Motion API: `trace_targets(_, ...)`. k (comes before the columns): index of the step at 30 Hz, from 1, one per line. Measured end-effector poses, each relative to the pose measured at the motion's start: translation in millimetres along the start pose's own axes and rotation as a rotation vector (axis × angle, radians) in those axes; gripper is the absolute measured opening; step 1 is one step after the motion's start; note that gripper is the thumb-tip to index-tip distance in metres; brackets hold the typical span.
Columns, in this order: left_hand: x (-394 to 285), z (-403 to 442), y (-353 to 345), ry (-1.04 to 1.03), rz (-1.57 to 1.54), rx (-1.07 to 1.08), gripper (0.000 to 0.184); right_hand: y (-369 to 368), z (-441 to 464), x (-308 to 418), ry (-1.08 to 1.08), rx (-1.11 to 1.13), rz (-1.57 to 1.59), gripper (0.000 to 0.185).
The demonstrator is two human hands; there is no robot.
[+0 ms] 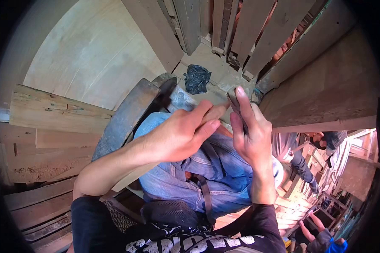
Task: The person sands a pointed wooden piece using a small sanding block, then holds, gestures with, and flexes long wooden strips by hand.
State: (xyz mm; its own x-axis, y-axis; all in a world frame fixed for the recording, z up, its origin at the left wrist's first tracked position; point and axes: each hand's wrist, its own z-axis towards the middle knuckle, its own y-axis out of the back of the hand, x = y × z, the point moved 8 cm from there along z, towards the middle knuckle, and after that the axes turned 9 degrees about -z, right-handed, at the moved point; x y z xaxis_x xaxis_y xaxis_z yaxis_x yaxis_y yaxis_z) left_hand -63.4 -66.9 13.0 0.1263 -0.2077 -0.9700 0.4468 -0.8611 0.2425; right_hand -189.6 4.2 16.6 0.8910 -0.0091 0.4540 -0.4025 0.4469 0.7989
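Observation:
Above the lap in blue jeans [177,181], my left hand [179,133] is closed round the end of a slim wooden piece [217,111] that points up and to the right. My right hand [253,130] grips a thin, flat, dark piece [233,101] between the thumb and the stretched fingers. This flat piece meets the far end of the wooden piece. What exactly it is cannot be made out. A large curved grey metal part [128,114] stands to the left of my left forearm.
A crumpled black plastic bag [197,79] lies on the floor ahead. Wooden boards [59,109] are at the left, and upright planks [257,38] stand at the back right. Two other people, one bending [297,154] and one lower down [321,236], are at the right among wood pieces.

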Motion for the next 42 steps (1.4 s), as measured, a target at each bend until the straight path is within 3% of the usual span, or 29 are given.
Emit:
trace_targets(3, 1.0, -1.0, 6.3, 0.06, -0.03, -0.023, 0.036, 2.0, 2.8, 6.1, 0.038, 0.002, -0.024, 0.059)
trace_targets(7, 1.3, -2.0, 7.6, -0.049, 0.017, -0.071, 0.037, 0.0, 9.6, 10.7, 0.042, -0.014, 0.011, 0.058)
trace_targets(9, 16.2, -2.7, 5.3, 0.191, -0.031, 0.014, 0.036, -0.8, 13.6, 13.0, 0.017, 0.033, -0.002, 0.058)
trace_targets(11, 17.6, -2.6, 5.9, 0.128, -0.043, -0.024, 0.035, 3.4, 10.4, 18.0, 0.012, 0.016, 0.01, 0.057)
trace_targets(13, 2.3, -3.0, 12.2, -0.095, -0.052, -0.12, 0.029, 0.7, 7.3, 17.7, 0.066, -0.045, 0.016, 0.057)
trace_targets(15, 8.8, -3.9, 8.7, -0.025, -0.077, -0.084, 0.028, 4.5, 7.3, 21.8, 0.098, -0.095, 0.025, 0.057)
trace_targets(17, 1.9, -4.0, 11.5, -0.152, 0.041, -0.148, 0.027, 5.9, 20.1, 24.6, 0.044, -0.007, 0.007, 0.056)
trace_targets(25, 8.4, -5.0, 13.2, 0.046, -0.024, -0.07, 0.029, 8.2, 12.5, 29.1, 0.112, -0.008, -0.045, 0.056)
trace_targets(27, 5.7, -4.3, 13.4, -0.061, -0.053, -0.078, 0.032, 8.0, 16.4, 28.4, 0.086, 0.027, -0.079, 0.055)
trace_targets(30, 0.7, -6.5, 16.5, 0.021, 0.026, -0.06, 0.032, 6.8, 18.8, 16.6, 0.042, 0.042, -0.148, 0.053)
trace_targets(31, -1.5, -8.3, 15.4, 0.012, 0.018, -0.065, 0.032, 4.0, 16.3, -0.1, -0.084, 0.147, -0.229, 0.052)
trace_targets(34, -7.0, -8.1, 19.7, -0.045, -0.049, -0.091, 0.033, 16.2, 9.4, -8.2, -0.014, 0.034, -0.159, 0.051)
trace_targets(36, -8.0, -9.6, 21.2, -0.059, -0.016, -0.1, 0.034, 24.3, -3.9, -6.6, -0.144, 0.039, -0.09, 0.051)
trace_targets(42, -12.7, -12.8, 21.0, -0.151, -0.068, -0.091, 0.035, 27.7, -2.3, 35.4, 0.07, -0.019, -0.088, 0.054)
